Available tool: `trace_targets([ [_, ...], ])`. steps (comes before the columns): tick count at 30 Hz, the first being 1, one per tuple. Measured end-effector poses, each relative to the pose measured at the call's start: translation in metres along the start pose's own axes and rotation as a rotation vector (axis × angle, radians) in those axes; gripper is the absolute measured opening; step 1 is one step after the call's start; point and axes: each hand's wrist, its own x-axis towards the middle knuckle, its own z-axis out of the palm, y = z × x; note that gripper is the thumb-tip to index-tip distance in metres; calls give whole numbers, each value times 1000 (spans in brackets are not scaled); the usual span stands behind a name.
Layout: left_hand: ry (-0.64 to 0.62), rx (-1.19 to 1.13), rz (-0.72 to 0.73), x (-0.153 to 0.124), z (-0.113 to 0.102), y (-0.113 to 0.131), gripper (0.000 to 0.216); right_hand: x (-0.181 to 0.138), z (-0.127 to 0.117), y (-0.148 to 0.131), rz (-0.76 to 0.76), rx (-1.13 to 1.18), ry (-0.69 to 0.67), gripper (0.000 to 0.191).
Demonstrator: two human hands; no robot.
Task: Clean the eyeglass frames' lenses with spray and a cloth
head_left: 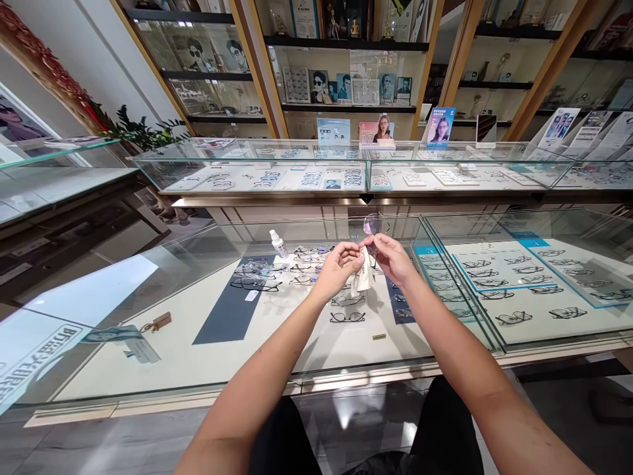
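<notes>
Both my hands meet above the glass display counter (212, 396). My left hand (340, 267) is closed on a pale cleaning cloth (362, 280) that hangs down between the hands. My right hand (390, 257) is pinched on a pair of glasses (373, 227) with thin frames and purplish-tinted lenses, held upright just above the fingers. The cloth touches the lower part of the glasses. A small white spray bottle (279, 244) stands on the counter top to the left of my left hand.
Several pairs of glasses lie on trays inside the counter (301, 270). A second glass case (544, 277) is at the right, another counter (346, 171) runs behind, with shelves of pictures and signs. A keyring (157, 323) and card (141, 349) lie at the left.
</notes>
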Motion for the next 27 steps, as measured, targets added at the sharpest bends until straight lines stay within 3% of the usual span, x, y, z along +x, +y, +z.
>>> trace_targets([
  [8, -48, -37, -153, -1, 1, 1, 59, 0, 2, 2, 36, -10, -14, 40],
  [12, -75, -72, -133, -5, 11, 4, 56, -1, 5, 2, 39, 0, -32, 39],
  [19, 12, -165, -75, -17, 35, 13, 63, -4, 13, 6, 60, 89, -20, 40],
  [22, 43, -117, -30, -12, 36, 29, 63, 3, 23, -7, 42, 71, -35, 37],
  [27, 131, -88, 245, 20, 36, 78, 63, 27, 49, -63, -157, -56, -173, 30],
])
